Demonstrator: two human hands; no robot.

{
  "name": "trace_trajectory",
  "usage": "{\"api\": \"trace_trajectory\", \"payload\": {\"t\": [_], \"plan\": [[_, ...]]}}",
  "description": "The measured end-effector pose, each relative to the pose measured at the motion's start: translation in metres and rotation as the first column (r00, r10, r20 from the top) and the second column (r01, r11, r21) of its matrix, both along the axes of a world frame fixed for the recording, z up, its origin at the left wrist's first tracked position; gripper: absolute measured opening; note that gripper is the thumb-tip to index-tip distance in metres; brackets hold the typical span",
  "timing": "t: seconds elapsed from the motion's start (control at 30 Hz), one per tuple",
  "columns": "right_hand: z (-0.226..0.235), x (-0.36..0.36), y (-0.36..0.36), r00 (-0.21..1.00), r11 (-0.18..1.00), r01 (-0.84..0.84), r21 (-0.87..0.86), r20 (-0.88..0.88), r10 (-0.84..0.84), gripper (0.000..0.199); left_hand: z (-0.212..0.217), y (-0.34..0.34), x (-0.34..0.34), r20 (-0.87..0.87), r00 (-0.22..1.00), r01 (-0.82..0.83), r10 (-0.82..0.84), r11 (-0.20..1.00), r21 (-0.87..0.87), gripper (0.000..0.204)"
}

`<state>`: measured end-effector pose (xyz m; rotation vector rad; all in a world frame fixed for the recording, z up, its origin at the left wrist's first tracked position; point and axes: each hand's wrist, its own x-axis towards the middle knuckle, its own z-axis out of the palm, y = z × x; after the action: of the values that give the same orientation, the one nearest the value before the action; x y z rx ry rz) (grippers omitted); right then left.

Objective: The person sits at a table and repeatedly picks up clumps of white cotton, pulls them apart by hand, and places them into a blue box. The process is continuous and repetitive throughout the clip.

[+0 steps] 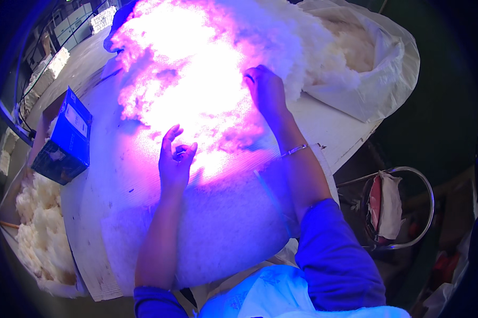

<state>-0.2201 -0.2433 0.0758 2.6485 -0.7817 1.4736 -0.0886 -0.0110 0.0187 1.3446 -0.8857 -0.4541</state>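
Across the desk (332,124) spread a heap of fluff (196,79), its middle too bright to read, with a pale sheet (218,238) on the near side. Working that heap by hand seemed the step; the next move seemed to call for light fingers. At far right, a clear bag (398,69) lay open around more fluff. Left of the heap, and apart from it, stood a blue box (72,135). The right hand (266,93) bent at the heap's edge, its grip impossible to tell; the left hand (176,159) curled loosely, thumb and fingers parted, apparently empty.
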Motion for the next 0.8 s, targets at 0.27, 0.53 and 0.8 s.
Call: {"api": "trace_trajectory", "payload": {"t": [0.27, 0.53, 0.8], "plan": [[0.001, 0.027, 0.106, 0.621, 0.645, -0.667, 0.372, -0.200, 0.758, 0.008, 0.001, 0.000, -0.011, 0.076, 0.989, 0.134, -0.124, 0.979, -0.155, 0.058], [0.037, 0.037, 0.026, 0.706, 0.535, -0.697, 0.478, 0.591, 0.391, 0.008, -0.009, 0.001, -0.001, 0.084, 0.989, 0.108, -0.119, 0.986, 0.130, 0.025], [0.076, 0.059, -0.062, 0.973, 0.931, -0.210, 0.299, 0.157, 0.169, 0.019, -0.014, -0.005, 0.004, 0.054, 0.998, 0.037, -0.043, 0.993, 0.114, 0.063]]}}
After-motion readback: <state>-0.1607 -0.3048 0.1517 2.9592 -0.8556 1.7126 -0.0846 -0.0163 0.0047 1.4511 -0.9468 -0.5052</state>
